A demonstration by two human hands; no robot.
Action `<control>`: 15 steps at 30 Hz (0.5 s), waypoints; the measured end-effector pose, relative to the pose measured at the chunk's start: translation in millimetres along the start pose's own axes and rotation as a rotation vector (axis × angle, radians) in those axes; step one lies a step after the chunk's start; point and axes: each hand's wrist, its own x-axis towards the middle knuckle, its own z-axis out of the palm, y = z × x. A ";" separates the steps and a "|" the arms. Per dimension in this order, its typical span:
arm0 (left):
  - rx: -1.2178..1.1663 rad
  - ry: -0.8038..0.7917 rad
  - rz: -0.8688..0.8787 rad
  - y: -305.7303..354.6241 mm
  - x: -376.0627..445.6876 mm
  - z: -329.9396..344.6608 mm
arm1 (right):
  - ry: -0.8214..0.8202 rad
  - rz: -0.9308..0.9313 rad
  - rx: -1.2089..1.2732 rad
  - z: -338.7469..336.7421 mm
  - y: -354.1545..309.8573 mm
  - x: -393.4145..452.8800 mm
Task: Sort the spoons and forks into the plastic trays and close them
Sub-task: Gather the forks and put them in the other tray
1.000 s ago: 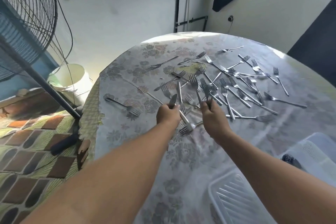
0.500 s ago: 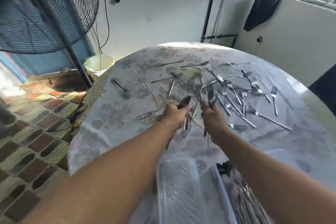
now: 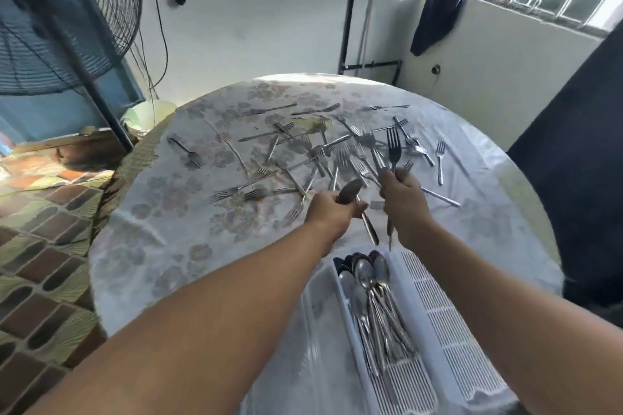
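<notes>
Steel spoon gripped in our left hand, fork in our right hand, both above the surface. Tray nearby holds spoons; loose forks beyond.

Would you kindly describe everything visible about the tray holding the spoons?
The long, narrow translucent white plastic tray lies flat on the floral-clothed table, nearest the person, running toward the camera. Its floor looks ribbed or slotted. A pile of metal spoons lies inside, bowls at the far end. It is open; neither hand touches it.
</notes>
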 end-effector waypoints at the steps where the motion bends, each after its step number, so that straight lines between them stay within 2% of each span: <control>1: 0.015 -0.014 -0.002 0.6 -4.1 6.3 | 0.010 0.004 -0.026 -9.3 1.3 -2.2; 8: 0.120 -0.037 -0.072 -20.4 -35.9 75.3 | -0.005 0.151 -0.084 -94.0 52.6 -29.2; 15: 0.297 0.049 -0.136 -47.2 -60.7 146.2 | -0.191 0.251 -0.188 -151.5 117.1 -64.5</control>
